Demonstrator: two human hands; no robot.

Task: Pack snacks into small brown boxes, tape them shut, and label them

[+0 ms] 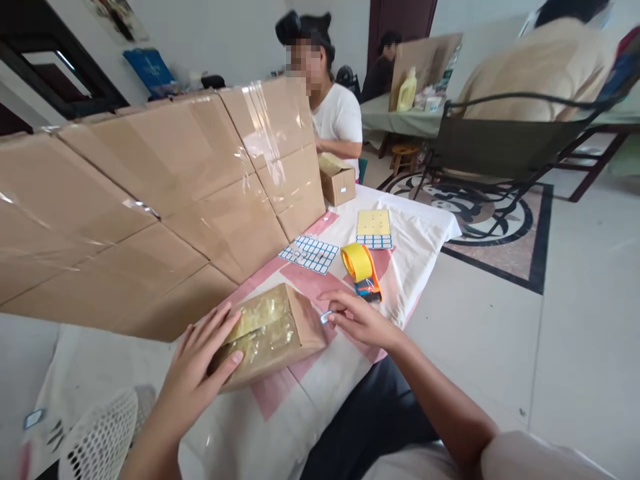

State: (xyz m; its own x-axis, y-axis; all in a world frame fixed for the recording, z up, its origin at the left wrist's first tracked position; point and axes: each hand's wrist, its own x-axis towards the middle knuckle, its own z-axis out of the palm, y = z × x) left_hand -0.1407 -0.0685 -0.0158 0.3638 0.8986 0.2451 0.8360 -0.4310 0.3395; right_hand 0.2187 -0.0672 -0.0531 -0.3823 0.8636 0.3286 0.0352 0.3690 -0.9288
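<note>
A small cardboard box [270, 333] with shiny yellowish tape along its top lies on the table in front of me. My left hand [205, 357] rests on its left part, fingers spread over the top. Close to the box's right end, my right hand [357, 317] pinches a small white label with a blue border [327, 317] between thumb and fingers. Beyond that hand is an orange tape dispenser with a yellow roll [361, 267]. A sheet of blue-bordered labels [311, 254] lies behind the box, and a yellow-backed label sheet [374, 228] lies farther right.
Stacked cardboard cartons [200, 193] form a wall at the left and back of the table. Another small box [338, 181] stands by a person in white [345, 117]. A white perforated basket [103, 433] is at lower left. A dark chair [495, 143] stands beyond the table.
</note>
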